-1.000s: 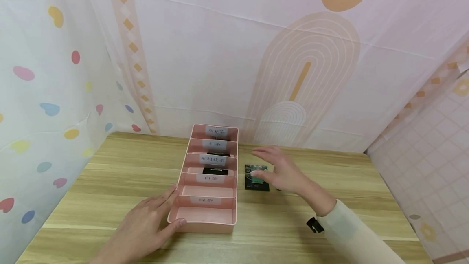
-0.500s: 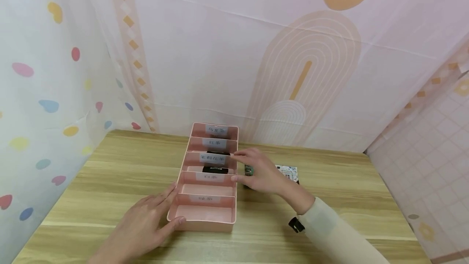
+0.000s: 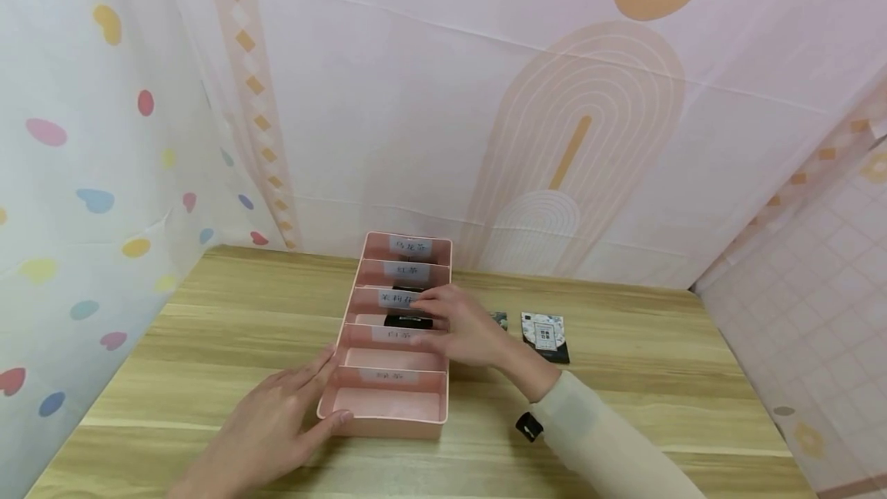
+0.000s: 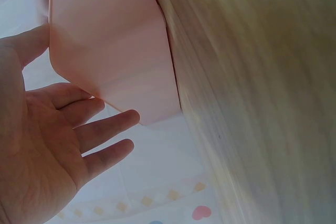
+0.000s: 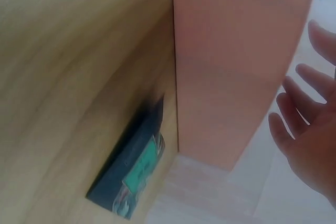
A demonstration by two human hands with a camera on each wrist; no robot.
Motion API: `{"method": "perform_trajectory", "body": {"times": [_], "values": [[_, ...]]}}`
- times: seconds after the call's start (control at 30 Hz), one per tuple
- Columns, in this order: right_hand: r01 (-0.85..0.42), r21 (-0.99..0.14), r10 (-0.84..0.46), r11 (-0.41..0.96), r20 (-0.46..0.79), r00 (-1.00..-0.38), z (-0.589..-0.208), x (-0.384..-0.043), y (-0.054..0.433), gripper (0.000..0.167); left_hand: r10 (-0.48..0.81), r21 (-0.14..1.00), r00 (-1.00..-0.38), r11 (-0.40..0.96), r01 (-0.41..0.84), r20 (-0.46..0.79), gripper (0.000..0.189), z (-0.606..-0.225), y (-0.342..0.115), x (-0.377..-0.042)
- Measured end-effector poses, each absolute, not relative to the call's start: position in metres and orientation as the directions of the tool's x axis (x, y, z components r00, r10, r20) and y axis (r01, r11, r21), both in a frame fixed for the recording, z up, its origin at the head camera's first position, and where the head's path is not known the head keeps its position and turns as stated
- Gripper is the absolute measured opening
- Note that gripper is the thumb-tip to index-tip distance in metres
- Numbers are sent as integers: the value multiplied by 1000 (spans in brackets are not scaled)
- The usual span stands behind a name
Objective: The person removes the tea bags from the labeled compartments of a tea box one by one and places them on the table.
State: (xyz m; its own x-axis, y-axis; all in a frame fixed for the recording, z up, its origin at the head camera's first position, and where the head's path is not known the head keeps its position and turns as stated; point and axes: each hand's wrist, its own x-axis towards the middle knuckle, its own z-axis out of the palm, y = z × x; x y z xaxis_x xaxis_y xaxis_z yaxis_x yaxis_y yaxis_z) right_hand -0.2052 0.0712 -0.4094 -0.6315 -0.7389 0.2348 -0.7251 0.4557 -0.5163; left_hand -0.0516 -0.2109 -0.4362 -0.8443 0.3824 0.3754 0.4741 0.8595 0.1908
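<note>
A long pink box (image 3: pixel 393 426) is divided crosswise into several compartments, with paper labels in Chinese writing on the dividers. My left hand (image 3: pixel 270 414) rests at its near left corner, thumb on the front rim and fingers along the side wall. Over the box's right rim reaches my right hand (image 3: pixel 464 327), its fingertips above the middle compartments. In the right wrist view those fingers are spread and slightly bent, with nothing seen between them. Close to the fingertips, a black packet (image 3: pixel 407 323) lies in one compartment; another dark packet (image 3: pixel 407 289) shows in the compartment behind.
A white floral and black packet (image 3: pixel 545 337) lies on the wooden table (image 3: pixel 624 399) right of the box. Nearer the box is a black packet with a green label (image 5: pixel 142 166), mostly hidden by my right hand in the head view. Printed curtains (image 3: pixel 388 98) hang behind.
My right hand has moved left, from over the green-labelled packet to over the box, uncovering the white floral packet. My left hand stays at the box corner.
</note>
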Motion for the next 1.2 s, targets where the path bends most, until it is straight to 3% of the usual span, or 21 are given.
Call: {"method": "perform_trajectory", "body": {"times": [0.87,1.2], "values": [[-776,-414,-791,476,184,-583,-419,-219,53,12,382,193,-830,852,486,406,66,-437,-209,-51],[-781,-425,-781,458,227,-582,-422,-217,52,8,381,192,-835,855,482,398,67,-437,-210,-52]]}}
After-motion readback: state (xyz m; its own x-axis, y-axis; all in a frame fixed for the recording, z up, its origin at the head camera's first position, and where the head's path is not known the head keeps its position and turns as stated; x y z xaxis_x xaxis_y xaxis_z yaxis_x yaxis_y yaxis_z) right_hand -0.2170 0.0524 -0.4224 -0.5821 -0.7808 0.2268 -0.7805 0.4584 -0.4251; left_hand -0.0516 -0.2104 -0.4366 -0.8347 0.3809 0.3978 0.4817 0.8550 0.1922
